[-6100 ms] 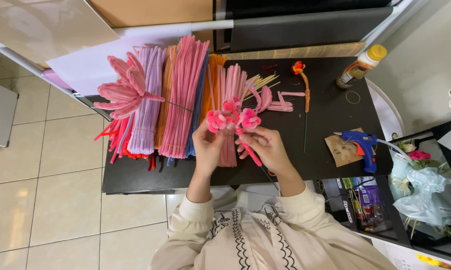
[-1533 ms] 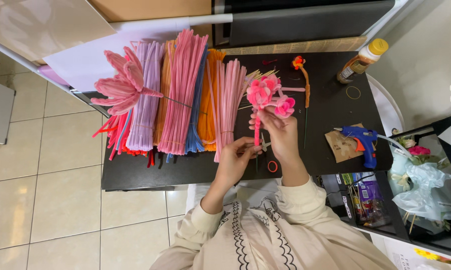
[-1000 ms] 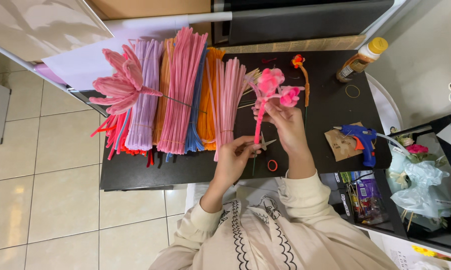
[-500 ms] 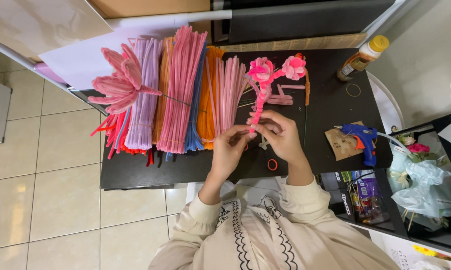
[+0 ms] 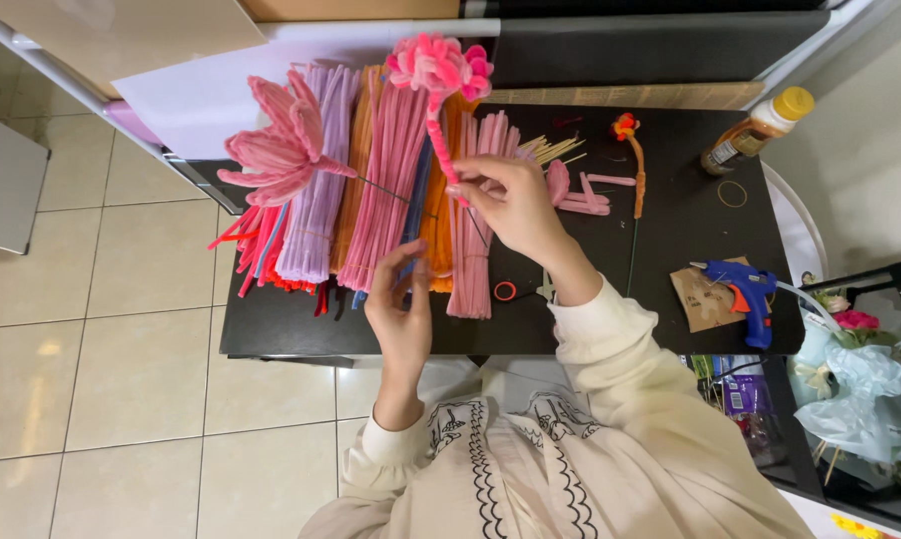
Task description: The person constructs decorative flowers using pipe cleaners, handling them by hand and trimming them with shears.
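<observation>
Above the black table, our right hand pinches the stem of a pink flower, held upright over the pipe-cleaner bundles. Left hand: loosely curled, apparently empty. Step, we judge: stem wrapping; next needs a steady two-handed grip.

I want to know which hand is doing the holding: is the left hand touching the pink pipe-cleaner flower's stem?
Apart. The head view shows the left hand open below, while only the right hand pinches the flower stem.
</observation>
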